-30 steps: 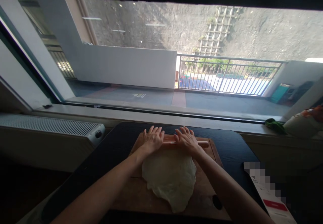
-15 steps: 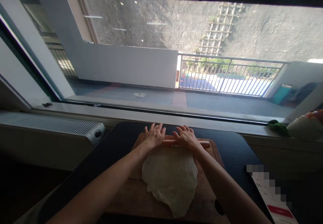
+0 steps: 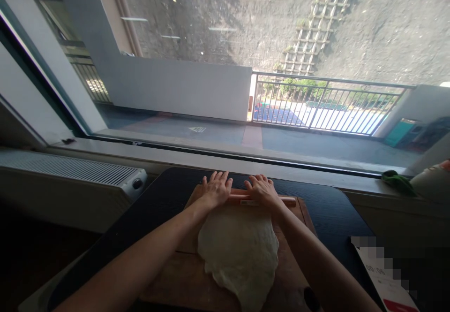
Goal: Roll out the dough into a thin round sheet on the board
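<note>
A wide, thin sheet of pale dough [image 3: 239, 246] with an uneven edge lies on a wooden board [image 3: 168, 281]. Across the dough's far edge rests a wooden rolling pin [image 3: 240, 199], its right end sticking out past my wrist. My left hand [image 3: 217, 188] lies on the pin's left part with fingers stretched out and spread, hiding that end. Over the right part, my right hand [image 3: 262, 189] presses down with its palm, fingers also extended forward. Neither hand wraps around the pin.
The board sits on a dark table [image 3: 326, 209]. A phone-like screen [image 3: 381, 274], partly blurred out, is at the right. Beyond are a windowsill [image 3: 281, 171] with a green cloth [image 3: 399, 182] and a white pot [image 3: 431, 180], and a radiator [image 3: 130, 185] at left.
The camera view has shifted slightly, showing more of the phone-like screen. Both hands stay flat on the rolling pin at the dough's far edge, with barely any movement.
</note>
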Available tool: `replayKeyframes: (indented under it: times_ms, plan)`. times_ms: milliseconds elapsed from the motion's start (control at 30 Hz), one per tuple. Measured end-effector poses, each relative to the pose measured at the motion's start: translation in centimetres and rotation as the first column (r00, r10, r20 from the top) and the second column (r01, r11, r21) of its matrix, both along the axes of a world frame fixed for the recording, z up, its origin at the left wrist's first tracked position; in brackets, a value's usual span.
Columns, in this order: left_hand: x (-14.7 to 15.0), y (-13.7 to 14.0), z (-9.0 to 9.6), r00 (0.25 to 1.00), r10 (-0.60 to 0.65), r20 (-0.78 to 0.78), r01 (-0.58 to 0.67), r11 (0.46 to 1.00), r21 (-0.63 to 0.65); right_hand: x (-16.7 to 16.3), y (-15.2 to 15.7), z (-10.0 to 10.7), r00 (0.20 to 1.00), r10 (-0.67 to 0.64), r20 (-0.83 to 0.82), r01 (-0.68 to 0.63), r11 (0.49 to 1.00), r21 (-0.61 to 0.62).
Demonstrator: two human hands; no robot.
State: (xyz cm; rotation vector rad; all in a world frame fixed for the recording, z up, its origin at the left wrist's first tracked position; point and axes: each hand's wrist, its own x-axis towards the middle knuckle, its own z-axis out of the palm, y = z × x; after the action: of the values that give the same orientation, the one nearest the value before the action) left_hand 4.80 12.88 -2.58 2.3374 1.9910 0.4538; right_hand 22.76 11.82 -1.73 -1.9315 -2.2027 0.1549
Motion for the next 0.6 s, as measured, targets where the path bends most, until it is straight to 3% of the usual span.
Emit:
replayKeyframes:
  times_ms: [167,233,433,500,600]
  plan:
    - [-1.5,-4.5,-0.8,0.969,-0.235,-0.075,0.242,0.966,0.096,0.3,-4.8,-1.2,0.990,0.136,0.045,-0.141,0.977,0.157]
    - [-1.5,-4.2,-0.8,0.972,-0.221,-0.073,0.228,0.968,0.105,0.3,-4.5,-1.2,0.991,0.127,0.047,-0.132,0.980,0.151]
    - [-0.1,1.0,-0.4,0.999,-0.038,0.013,0.038,0.999,-0.027,0.0,0.5,0.3,0.999,-0.045,0.003,0.045,0.998,-0.033]
    - [-0.4,0.3,-0.6,0.998,-0.069,0.003,0.069,0.998,-0.014,-0.1,-0.4,0.1,0.999,-0.049,0.002,0.049,0.999,0.016]
    - [-1.5,-2.7,-1.2,0.981,-0.192,-0.043,0.194,0.978,0.075,0.0,-3.9,-0.8,0.998,0.056,0.018,-0.058,0.986,0.153]
